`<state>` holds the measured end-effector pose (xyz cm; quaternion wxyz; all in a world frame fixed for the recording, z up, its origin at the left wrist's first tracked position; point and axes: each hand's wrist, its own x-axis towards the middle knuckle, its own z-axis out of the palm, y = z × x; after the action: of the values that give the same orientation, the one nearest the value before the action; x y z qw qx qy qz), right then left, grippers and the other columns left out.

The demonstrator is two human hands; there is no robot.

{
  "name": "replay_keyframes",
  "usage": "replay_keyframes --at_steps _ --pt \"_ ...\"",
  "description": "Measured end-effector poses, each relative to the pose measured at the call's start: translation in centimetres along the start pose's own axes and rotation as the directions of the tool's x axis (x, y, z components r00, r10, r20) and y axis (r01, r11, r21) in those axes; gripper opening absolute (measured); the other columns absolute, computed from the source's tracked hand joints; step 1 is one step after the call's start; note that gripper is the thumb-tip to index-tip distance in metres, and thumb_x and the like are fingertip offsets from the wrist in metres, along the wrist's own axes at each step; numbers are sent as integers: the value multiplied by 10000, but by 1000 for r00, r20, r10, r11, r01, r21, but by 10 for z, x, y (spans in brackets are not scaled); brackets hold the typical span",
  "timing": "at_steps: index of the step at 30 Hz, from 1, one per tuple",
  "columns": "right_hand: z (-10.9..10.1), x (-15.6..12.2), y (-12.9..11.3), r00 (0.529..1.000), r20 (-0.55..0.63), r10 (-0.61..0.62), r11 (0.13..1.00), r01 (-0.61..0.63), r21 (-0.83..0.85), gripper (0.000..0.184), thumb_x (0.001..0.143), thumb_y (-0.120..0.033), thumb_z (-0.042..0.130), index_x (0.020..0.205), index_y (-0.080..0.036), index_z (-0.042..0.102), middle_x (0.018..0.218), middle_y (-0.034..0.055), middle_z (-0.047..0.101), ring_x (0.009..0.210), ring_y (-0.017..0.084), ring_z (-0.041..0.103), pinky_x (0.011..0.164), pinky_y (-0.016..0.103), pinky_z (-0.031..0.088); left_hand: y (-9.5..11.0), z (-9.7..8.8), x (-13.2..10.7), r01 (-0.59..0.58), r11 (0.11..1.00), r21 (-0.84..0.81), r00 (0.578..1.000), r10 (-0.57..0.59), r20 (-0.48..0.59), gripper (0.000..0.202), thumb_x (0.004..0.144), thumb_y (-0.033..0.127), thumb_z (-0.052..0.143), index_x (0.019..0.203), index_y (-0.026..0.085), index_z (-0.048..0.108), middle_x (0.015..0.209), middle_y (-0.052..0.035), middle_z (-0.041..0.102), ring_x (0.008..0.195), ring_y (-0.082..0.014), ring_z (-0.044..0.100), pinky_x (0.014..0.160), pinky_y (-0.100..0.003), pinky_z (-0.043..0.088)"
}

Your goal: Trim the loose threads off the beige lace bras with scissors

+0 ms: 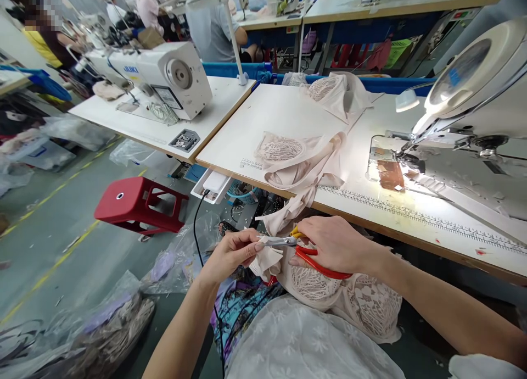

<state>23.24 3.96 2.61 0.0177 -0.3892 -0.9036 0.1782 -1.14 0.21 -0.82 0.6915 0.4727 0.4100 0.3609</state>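
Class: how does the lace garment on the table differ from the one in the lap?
The table garment lies untouched; the lap garment is pinched by the left hand and met by scissors in the right hand. The table garment sits crumpled on the table; the lap garment drapes below its edge. Both are beige lace.

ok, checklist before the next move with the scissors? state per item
1. Right hand grips the red-handled scissors: ok.
2. Left hand pinches the beige fabric piece at the blades: ok.
3. Left fingertips clear of the blade tips: cannot tell, they sit very close.
4. Blades open or shut: cannot tell.
5. Lace garment rests on the lap under both hands: ok.
6. Hanging strip from the table clear of the scissors: cannot tell.
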Motion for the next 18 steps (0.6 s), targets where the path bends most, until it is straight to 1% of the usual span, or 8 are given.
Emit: replay_keyframes --at_steps 3,5,10,12,13,15,17,18 --pt "-4 1 -9 1000 3 0 996 1 -90 387 830 -556 647 710 -205 536 734 73 655 624 208 576 536 301 303 2 0 -1 11 1000 16 1000 -11 13 374 817 458 720 706 113 630 730 12 481 461 -19 368 418 -188 223" --pt "-6 1 -12 1000 15 5 993 -3 -120 362 861 -512 624 722 -186 555 729 64 655 624 195 578 548 291 311 2 -1 -2 25 999 21 999 -26 22 373 812 462 724 718 112 636 716 16 478 461 -20 362 418 -186 228" --pt "-6 -3 -8 996 86 35 989 -22 -146 173 827 -230 599 672 -171 552 657 43 647 566 154 550 539 274 286 -2 -4 -6 67 998 -13 998 -67 13 381 793 473 738 708 120 624 703 28 464 452 -16 350 409 -177 247" --pt "-4 -6 -3 997 71 43 992 -35 -122 180 818 -191 578 644 -174 536 622 38 632 542 147 534 540 277 281 -2 -5 -7 67 998 0 998 -67 5 375 803 473 728 713 122 631 707 25 474 446 -15 354 408 -176 257" --pt "-3 -7 0 998 37 46 996 -43 -79 204 827 -200 569 630 -180 521 602 32 616 532 146 524 539 279 283 -1 -5 -8 58 998 16 998 -58 2 367 811 469 720 722 123 640 723 18 492 446 -16 364 408 -177 265" --pt "4 -10 2 997 -54 60 995 -55 87 203 852 -250 561 663 -191 516 630 29 610 556 154 533 552 277 320 4 -5 -9 28 998 58 1000 -27 -7 338 835 447 703 750 123 659 772 0 529 453 -17 391 413 -178 286" --pt "20 -10 -1 988 -138 74 952 -29 304 150 858 -322 578 799 -188 543 787 61 644 690 190 587 624 284 401 12 -2 -11 -19 995 96 1000 21 -18 300 863 409 681 767 125 670 801 -12 545 459 -19 418 425 -180 314" --pt "32 -9 -4 983 -164 85 916 -12 401 184 839 -354 606 877 -186 543 883 85 648 777 213 601 677 299 434 18 -1 -13 -47 993 112 999 50 -22 278 876 388 669 777 128 675 798 -11 544 459 -21 428 430 -180 325"
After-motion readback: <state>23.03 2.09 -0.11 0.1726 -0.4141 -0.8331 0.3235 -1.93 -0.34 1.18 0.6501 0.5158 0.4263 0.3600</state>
